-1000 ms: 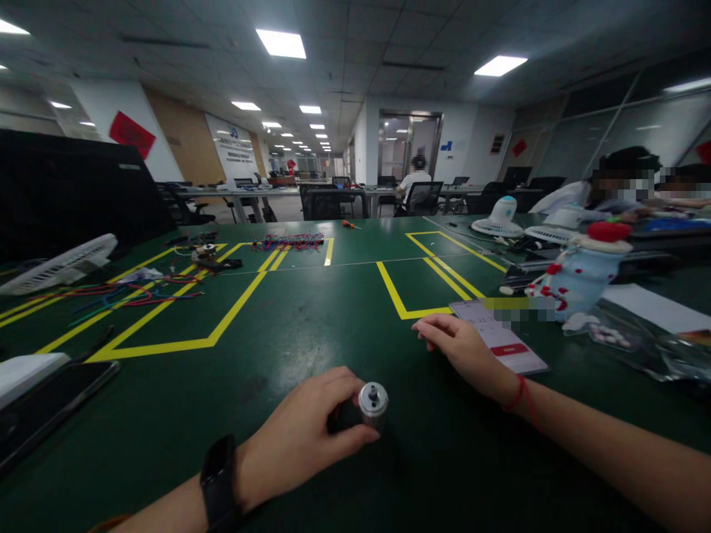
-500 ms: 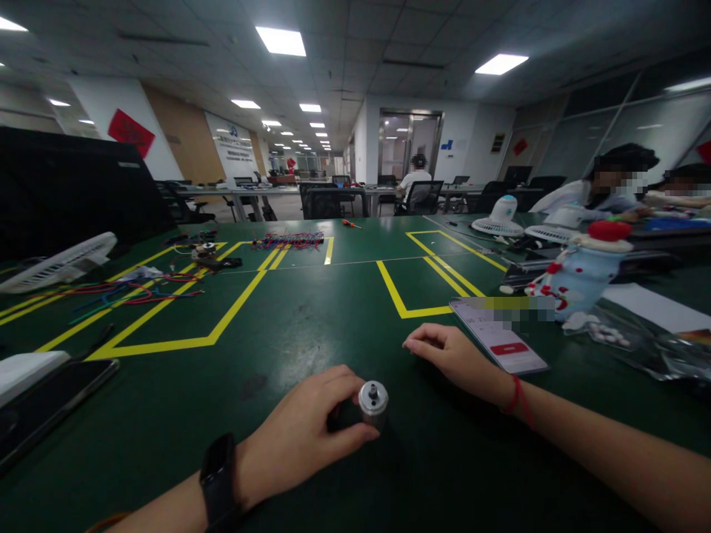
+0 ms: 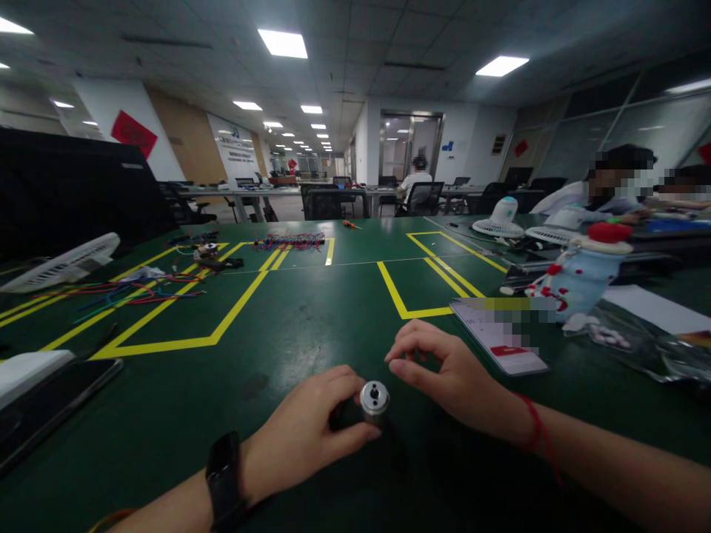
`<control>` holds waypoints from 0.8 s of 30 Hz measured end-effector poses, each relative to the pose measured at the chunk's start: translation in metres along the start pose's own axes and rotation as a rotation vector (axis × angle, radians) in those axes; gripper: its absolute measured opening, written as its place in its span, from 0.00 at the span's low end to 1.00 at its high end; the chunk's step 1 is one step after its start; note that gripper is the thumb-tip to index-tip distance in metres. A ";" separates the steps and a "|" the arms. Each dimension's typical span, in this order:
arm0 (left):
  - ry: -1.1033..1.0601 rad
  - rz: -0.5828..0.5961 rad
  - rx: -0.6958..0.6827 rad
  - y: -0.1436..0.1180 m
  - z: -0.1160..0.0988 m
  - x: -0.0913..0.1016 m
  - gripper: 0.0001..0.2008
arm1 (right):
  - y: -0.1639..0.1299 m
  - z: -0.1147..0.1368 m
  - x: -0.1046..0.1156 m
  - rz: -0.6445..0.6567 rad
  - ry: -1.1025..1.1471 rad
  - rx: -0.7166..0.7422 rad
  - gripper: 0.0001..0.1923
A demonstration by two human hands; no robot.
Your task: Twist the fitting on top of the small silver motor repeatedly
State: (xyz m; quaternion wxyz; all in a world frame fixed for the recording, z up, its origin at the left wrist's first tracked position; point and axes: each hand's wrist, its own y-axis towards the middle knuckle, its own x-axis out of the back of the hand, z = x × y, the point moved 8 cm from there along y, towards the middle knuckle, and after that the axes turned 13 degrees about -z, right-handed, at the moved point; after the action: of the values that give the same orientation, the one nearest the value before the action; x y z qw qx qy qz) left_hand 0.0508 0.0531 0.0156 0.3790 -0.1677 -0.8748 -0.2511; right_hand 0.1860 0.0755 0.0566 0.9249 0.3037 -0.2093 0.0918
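My left hand (image 3: 311,414) grips a small silver metal cylinder that looks like a small motor (image 3: 375,397), its fingers on the far side and thumb on the near side. The cylinder stands upright at the green tabletop, its round top face up, with a dark centre and two small dark holes. Just to its right and a little farther off, my right hand (image 3: 438,370) hovers with thumb and index finger drawn together. Whether anything sits between those fingertips is too small to tell. The right hand does not touch the cylinder.
A phone (image 3: 494,337) lies beyond my right hand, near a blue bottle with a red top (image 3: 592,274) and plastic bags. At left are a dark phone (image 3: 61,407), a white fan (image 3: 61,263) and loose wires (image 3: 138,289). Yellow tape (image 3: 161,348) marks the table. People sit farther back.
My right hand has moved left and nearer the cylinder. The raised dark piece seen at the centre of its top now looks lower, with two holes visible. My left hand has barely moved.
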 end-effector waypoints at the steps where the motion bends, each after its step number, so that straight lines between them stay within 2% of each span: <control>1: 0.000 0.002 -0.002 0.000 0.000 0.000 0.07 | -0.002 -0.006 -0.001 0.066 -0.011 -0.015 0.04; 4: 0.002 -0.001 0.000 0.000 -0.001 0.001 0.06 | -0.014 -0.018 -0.010 0.271 -0.091 -0.008 0.05; 8: 0.009 0.009 0.015 0.000 0.002 0.000 0.07 | -0.025 -0.024 -0.018 0.369 -0.190 0.016 0.06; 13: 0.000 0.007 0.016 -0.001 0.003 0.000 0.07 | -0.021 -0.025 -0.013 0.316 -0.068 -0.034 0.08; 16: -0.002 0.001 0.007 -0.001 0.003 0.000 0.07 | -0.012 -0.036 -0.003 0.195 0.066 -0.167 0.09; 20: -0.010 -0.001 -0.002 0.000 0.001 0.000 0.07 | -0.007 -0.053 0.007 0.061 0.080 -0.351 0.12; 22: -0.009 -0.003 -0.001 0.000 0.001 0.001 0.07 | -0.009 -0.053 0.006 0.084 0.064 -0.349 0.11; 24: -0.010 0.002 -0.003 0.000 0.001 0.000 0.07 | -0.012 -0.045 -0.002 0.189 0.044 -0.257 0.08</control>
State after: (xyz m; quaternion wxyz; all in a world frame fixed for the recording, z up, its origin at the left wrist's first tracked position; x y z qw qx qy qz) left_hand 0.0503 0.0538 0.0157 0.3745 -0.1702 -0.8762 -0.2510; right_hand 0.2025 0.0931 0.0170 0.9477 0.1599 -0.2268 0.1576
